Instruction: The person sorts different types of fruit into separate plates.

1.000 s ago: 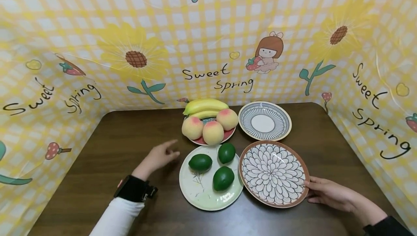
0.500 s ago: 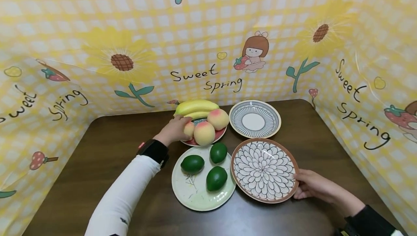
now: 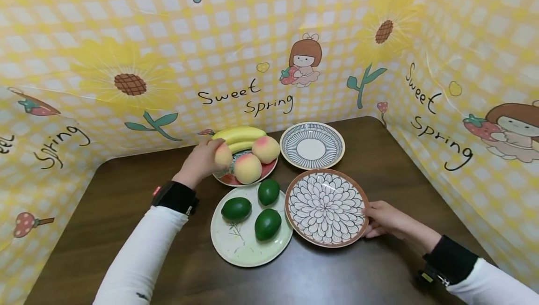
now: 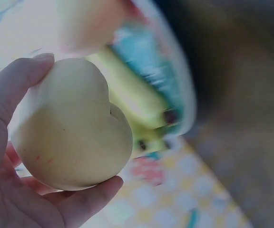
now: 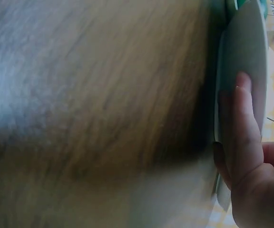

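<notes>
My left hand (image 3: pixel 200 162) grips a peach (image 4: pixel 70 123) between thumb and fingers, at the left side of a red-and-blue fruit plate (image 3: pixel 269 168). Two more peaches (image 3: pixel 248 169) and some bananas (image 3: pixel 237 135) lie on that plate. At the right, my right hand (image 3: pixel 385 218) holds the edge of a brown-rimmed plate (image 3: pixel 326 206) with a black-and-white petal pattern, bare on top. The right wrist view shows fingers (image 5: pixel 249 118) spread along the underside of this plate, which stands off the table on that side.
A pale green plate (image 3: pixel 252 258) with several dark green, lemon-shaped fruits (image 3: pixel 236 209) sits in front of the fruit plate. Behind the petal-pattern plate is a blue-lined white plate (image 3: pixel 311 148). Yellow checked cloth (image 3: pixel 189 38) walls off the wooden table's (image 3: pixel 139 192) back and sides.
My left hand has reached from beside the plates to the fruit plate and taken hold of the left peach. The right hand keeps its grip on the petal-pattern plate. The head view has shifted.
</notes>
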Available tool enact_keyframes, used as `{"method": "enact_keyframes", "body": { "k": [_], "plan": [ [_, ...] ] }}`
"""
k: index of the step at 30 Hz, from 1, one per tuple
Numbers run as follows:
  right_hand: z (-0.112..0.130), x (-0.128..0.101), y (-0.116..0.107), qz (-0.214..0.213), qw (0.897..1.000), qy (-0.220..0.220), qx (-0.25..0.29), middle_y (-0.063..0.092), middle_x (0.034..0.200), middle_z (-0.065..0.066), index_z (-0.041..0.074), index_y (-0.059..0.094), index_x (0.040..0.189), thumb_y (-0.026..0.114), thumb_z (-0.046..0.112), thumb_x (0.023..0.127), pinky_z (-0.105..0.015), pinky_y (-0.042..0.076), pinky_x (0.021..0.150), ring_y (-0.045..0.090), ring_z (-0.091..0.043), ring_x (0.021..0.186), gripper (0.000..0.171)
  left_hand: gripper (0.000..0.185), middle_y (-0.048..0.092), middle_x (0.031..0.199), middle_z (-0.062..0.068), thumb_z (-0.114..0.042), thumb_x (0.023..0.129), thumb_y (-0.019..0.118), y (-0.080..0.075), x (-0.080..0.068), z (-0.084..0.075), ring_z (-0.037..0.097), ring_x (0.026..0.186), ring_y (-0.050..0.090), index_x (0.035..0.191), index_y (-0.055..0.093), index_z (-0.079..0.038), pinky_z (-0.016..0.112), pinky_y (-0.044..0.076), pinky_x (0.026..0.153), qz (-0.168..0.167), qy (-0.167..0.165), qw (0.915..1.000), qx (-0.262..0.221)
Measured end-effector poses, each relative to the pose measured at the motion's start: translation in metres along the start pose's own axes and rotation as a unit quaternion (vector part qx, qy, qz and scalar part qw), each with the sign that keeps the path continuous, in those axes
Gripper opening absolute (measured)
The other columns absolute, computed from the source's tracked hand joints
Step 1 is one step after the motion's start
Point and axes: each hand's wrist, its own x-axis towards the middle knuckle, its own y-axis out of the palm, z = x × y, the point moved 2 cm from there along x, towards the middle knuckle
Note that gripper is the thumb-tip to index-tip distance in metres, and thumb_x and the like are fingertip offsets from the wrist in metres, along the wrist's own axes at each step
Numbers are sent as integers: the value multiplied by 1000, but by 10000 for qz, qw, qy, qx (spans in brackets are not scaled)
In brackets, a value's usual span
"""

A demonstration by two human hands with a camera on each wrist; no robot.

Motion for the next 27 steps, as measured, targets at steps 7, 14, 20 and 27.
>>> {"method": "enact_keyframes", "body": {
  "k": [7, 14, 20, 27],
  "plan": [
    [6, 8, 6, -241, 9992, -93, -311, 67, 71, -1, -22, 45, 127, 29, 8, 106, -26, 61, 62, 67, -9, 63, 40, 77, 48, 144, 31, -22, 81, 86, -7, 1, -70, 45, 125, 56, 146, 51, 0, 57, 50, 105, -191, 860, 9946, -554],
    [9, 10, 9, -90, 9999, 4, -144, 67, 77, -3, -25, 39, 132, 30, 7, 106, -24, 61, 64, 68, -7, 65, 42, 80, 53, 145, 18, -25, 76, 89, 44, 8, -157, 32, 125, 59, 146, 54, -9, 49, 54, 104, 448, 1725, 9802, -861],
    [4, 5, 6, -26, 9999, 118, 71, 68, 80, -4, -25, 34, 137, 30, 7, 107, -23, 61, 65, 69, -7, 66, 44, 75, 60, 141, 7, -28, 74, 91, 89, 12, -208, 24, 118, 65, 141, 59, -17, 37, 56, 97, 981, 2188, 9702, -351],
    [3, 1, 2, 30, 9998, 99, 190, 68, 81, -3, -23, 35, 136, 29, 8, 108, -23, 62, 67, 69, -8, 68, 42, 74, 58, 135, 7, -24, 75, 91, 122, 16, -239, 22, 116, 60, 140, 55, -15, 27, 53, 94, 1413, 2040, 9686, -183]
  ]
}}
